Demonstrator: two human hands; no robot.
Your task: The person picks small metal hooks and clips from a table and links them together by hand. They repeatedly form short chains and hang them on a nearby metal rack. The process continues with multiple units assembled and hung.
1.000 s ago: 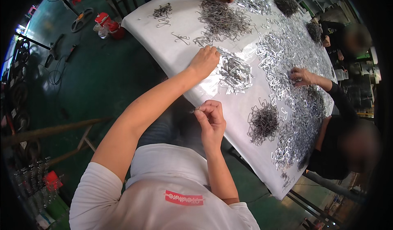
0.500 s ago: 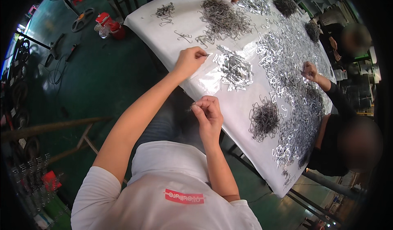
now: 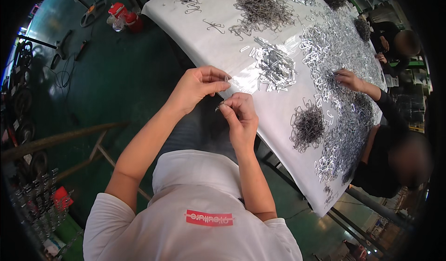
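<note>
My left hand point(image 3: 197, 88) pinches a small shiny metal clip point(image 3: 226, 79) between thumb and fingertips, just off the table's near edge. Close below it, my right hand point(image 3: 241, 114) is closed on a small dark wire hook point(image 3: 219, 107), partly hidden by the fingers. The two hands are near each other but apart. Beyond them, a heap of shiny flat metal clips point(image 3: 277, 68) lies on the white-covered table point(image 3: 190, 31). A tangle of dark wire hooks point(image 3: 308, 127) sits to the right of my right hand.
A larger heap of wire hooks point(image 3: 260, 8) lies farther back, and a broad spread of shiny hooks point(image 3: 344, 107) covers the right side. A co-worker's hand point(image 3: 349, 80) reaches into that spread. Red containers point(image 3: 132, 22) stand on the green floor at left.
My left hand has drawn back from beside the clip heap toward my right hand, bringing the metal clip. The far co-worker's arm has left view, and the right co-worker's hand has shifted.
</note>
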